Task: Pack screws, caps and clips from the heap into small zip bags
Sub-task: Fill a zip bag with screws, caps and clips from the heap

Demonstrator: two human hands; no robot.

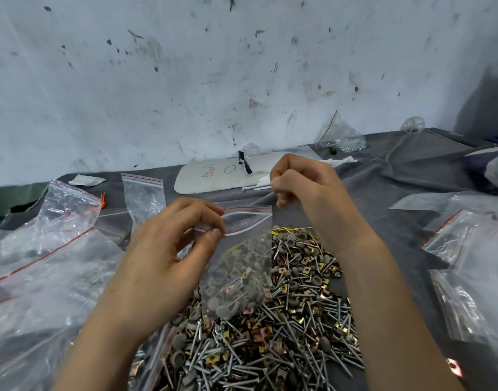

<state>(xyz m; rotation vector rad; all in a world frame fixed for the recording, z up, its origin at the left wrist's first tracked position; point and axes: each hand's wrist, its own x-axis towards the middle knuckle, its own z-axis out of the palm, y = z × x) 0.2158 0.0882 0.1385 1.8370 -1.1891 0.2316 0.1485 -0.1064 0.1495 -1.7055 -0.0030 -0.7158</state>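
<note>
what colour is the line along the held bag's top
Red line on the bag, head view.

Both forearms are bare. The left forearm (106,328) and the right forearm (383,306) rise from the near edge of the surface (383,193) and converge over its middle. The left hand (171,249) shows its back, wrist nearly straight, with thumb and forefinger pinching the left end of the mouth of a zip bag (242,266). The right hand (301,187) is higher and farther out, wrist bent downward, fingers curled, their tips pinching the bag's upper right corner.
</note>
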